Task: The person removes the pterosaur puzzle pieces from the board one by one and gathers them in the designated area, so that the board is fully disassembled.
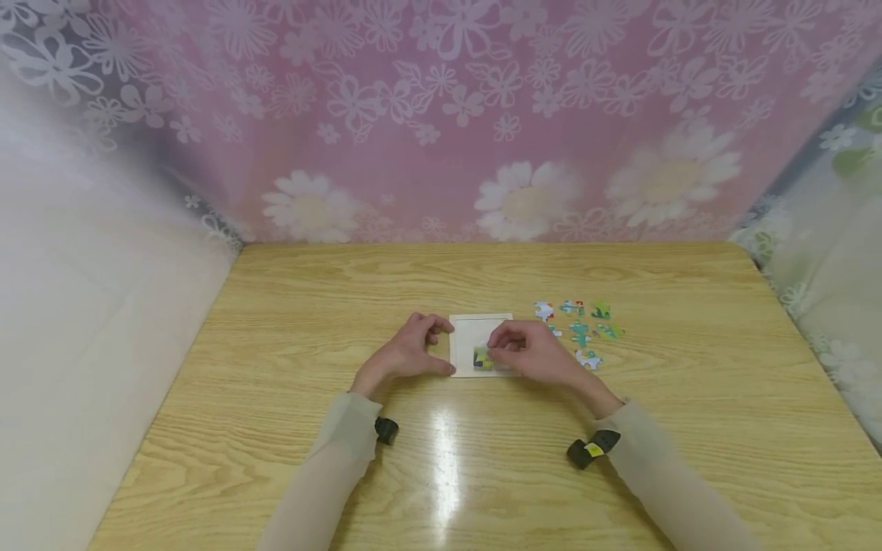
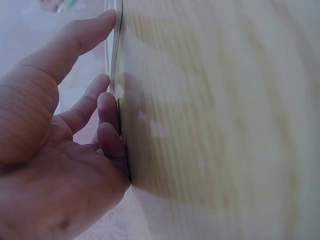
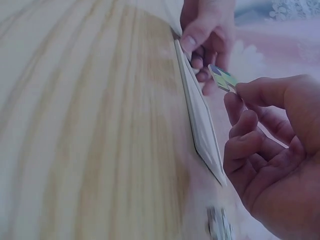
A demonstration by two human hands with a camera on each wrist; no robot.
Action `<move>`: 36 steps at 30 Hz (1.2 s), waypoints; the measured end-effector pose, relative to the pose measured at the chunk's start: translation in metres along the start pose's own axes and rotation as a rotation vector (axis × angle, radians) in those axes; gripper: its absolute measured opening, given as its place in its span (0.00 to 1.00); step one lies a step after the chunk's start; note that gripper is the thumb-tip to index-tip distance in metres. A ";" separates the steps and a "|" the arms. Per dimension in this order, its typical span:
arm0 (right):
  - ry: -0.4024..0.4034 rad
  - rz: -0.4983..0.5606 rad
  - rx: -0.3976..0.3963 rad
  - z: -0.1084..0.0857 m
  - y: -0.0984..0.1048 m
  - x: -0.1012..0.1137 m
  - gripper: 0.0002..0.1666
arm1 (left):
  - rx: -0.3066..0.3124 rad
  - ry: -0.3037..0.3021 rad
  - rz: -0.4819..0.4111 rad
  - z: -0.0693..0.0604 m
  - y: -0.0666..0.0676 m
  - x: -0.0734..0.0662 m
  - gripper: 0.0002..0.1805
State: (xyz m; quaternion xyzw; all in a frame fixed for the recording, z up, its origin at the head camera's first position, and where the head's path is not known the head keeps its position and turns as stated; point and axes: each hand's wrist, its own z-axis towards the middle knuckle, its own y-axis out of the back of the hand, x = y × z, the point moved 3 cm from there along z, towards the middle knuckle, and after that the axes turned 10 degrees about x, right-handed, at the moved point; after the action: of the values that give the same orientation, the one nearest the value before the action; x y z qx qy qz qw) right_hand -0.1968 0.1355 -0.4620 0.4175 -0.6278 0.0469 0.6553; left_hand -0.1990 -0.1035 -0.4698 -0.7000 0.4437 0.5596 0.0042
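Observation:
A white puzzle tray (image 1: 463,327) with a raised rim lies flat on the table. My left hand (image 1: 411,348) rests at its left side; thumb and index fingertip touch the rim some way apart, and the other fingers bend loosely. Over the tray my right hand (image 1: 534,352) pinches a green, yellow and dark purple puzzle piece (image 3: 223,78) between thumb and index finger. In the right wrist view this piece is tilted and held above the tray surface. The hand hides the tray's right part in the head view.
Several loose jigsaw pieces lie right of the tray, among them a white one (image 1: 543,310), a green one (image 1: 601,310) and a teal one (image 1: 580,334). The wooden table (image 1: 331,291) meets a pink flowered curtain (image 1: 413,153) at the back.

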 end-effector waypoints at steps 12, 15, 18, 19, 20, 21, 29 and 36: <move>-0.083 0.023 -0.050 -0.031 0.027 -0.013 0.07 | 0.014 -0.022 0.006 -0.001 0.001 -0.001 0.35; -0.086 0.031 -0.063 -0.039 0.034 -0.017 0.08 | 0.014 -0.016 0.003 -0.001 0.001 -0.001 0.35; -0.093 0.025 -0.084 -0.047 0.041 -0.022 0.09 | 0.014 -0.013 0.001 0.000 0.001 -0.001 0.35; -0.097 0.020 -0.090 -0.050 0.044 -0.024 0.08 | 0.012 -0.013 0.002 0.000 0.001 -0.001 0.35; -0.102 0.012 -0.098 -0.052 0.047 -0.026 0.08 | 0.012 -0.014 0.000 0.000 0.002 -0.001 0.35; -0.108 -0.001 -0.106 -0.055 0.049 -0.027 0.09 | 0.010 -0.015 0.000 0.000 0.002 -0.001 0.35; -0.131 -0.047 -0.144 -0.077 0.068 -0.038 0.11 | 0.003 -0.021 0.001 -0.001 0.001 0.001 0.35; -0.135 -0.063 -0.171 -0.089 0.077 -0.045 0.11 | -0.011 -0.025 0.005 0.001 0.002 0.002 0.36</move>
State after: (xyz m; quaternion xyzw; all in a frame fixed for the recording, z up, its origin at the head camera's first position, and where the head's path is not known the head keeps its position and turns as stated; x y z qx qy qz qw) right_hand -0.1815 0.2607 -0.4509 0.3819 -0.6588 -0.0558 0.6458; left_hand -0.2005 -0.1054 -0.4707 -0.6918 0.4423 0.5708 0.0043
